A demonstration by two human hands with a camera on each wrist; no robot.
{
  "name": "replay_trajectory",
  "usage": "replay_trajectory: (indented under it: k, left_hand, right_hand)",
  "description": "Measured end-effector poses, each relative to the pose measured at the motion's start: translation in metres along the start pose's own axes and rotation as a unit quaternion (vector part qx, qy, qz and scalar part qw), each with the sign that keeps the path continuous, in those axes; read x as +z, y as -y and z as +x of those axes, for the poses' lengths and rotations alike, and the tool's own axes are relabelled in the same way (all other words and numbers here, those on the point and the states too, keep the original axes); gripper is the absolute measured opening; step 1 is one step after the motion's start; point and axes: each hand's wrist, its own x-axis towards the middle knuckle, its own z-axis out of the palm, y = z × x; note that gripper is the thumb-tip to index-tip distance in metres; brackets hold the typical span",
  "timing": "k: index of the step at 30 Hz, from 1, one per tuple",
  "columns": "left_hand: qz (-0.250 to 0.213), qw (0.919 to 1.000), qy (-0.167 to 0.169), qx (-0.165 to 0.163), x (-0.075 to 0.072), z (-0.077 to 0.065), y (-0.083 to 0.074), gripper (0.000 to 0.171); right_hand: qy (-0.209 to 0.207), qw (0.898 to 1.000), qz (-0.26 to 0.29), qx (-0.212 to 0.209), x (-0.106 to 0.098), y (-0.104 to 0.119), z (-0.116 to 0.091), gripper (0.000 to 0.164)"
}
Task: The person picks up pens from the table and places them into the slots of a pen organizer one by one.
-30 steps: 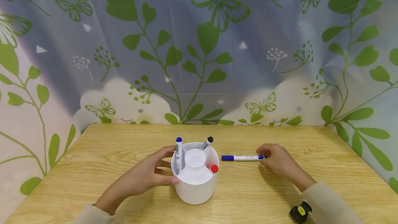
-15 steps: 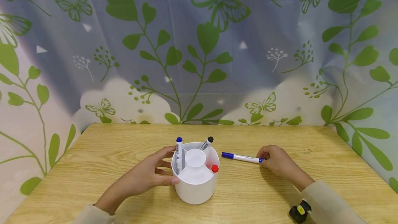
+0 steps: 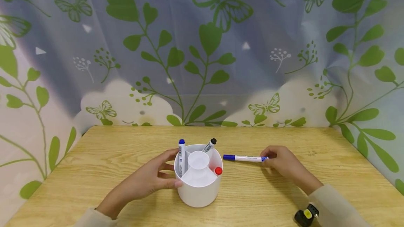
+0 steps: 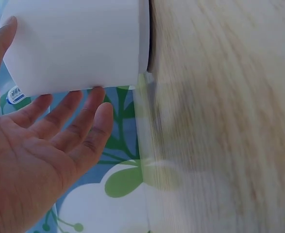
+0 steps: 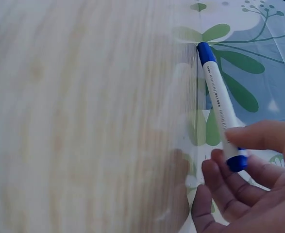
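A round white pen holder with compartments stands on the table. My left hand holds its left side, thumb at the front rim; in the left wrist view, the fingertips touch its wall. Inside the holder are a blue-capped marker at the left, a black-capped marker at the back, and one with a red end at the right. To the right, my right hand pinches a white marker by one blue end, between thumb and fingers. Its blue cap points left toward the holder.
The wooden table reaches back to a patterned curtain with green leaves and butterflies. A black and yellow device sits at the right wrist.
The marker in my right hand tilted down at its right end, then came back almost level and shifted slightly left. My left hand and the pen holder have hardly moved.
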Motion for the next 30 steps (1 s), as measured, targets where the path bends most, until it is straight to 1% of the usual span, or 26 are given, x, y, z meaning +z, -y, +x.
replay_trajectory:
  k: [4, 9, 12, 18, 21, 25, 30]
  left_hand:
    - [0.001, 1.0000, -0.003, -0.004, 0.001, -0.001, 0.000, 0.091]
    - [-0.001, 0.9999, -0.004, -0.016, 0.003, -0.002, -0.001, 0.095]
    - [-0.003, 0.9998, -0.004, -0.021, 0.004, -0.002, -0.001, 0.098]
    - [0.004, 1.0000, -0.003, -0.003, 0.008, -0.002, -0.001, 0.100]
    - [-0.002, 1.0000, -0.002, -0.003, 0.010, -0.002, -0.001, 0.102]
    - [-0.012, 0.9999, -0.001, 0.008, 0.013, -0.001, -0.001, 0.104]
    - [-0.013, 0.9997, -0.004, 0.021, 0.017, 0.001, 0.002, 0.103]
  right_hand:
    - [-0.012, 0.999, 0.042, 0.014, -0.001, 0.004, -0.002, 0.016]
    - [-0.020, 0.995, 0.095, 0.015, 0.000, 0.006, -0.003, 0.018]
    - [-0.029, 0.994, 0.103, 0.011, 0.000, 0.007, -0.003, 0.018]
    - [-0.047, 0.993, 0.104, -0.005, 0.002, 0.013, -0.004, 0.019]
    - [-0.053, 0.993, 0.108, -0.013, 0.002, 0.016, -0.005, 0.020]
    - [-0.058, 0.990, 0.122, -0.024, 0.003, 0.020, -0.007, 0.022]
    - [-0.062, 0.986, 0.151, -0.031, 0.004, 0.023, -0.008, 0.027]
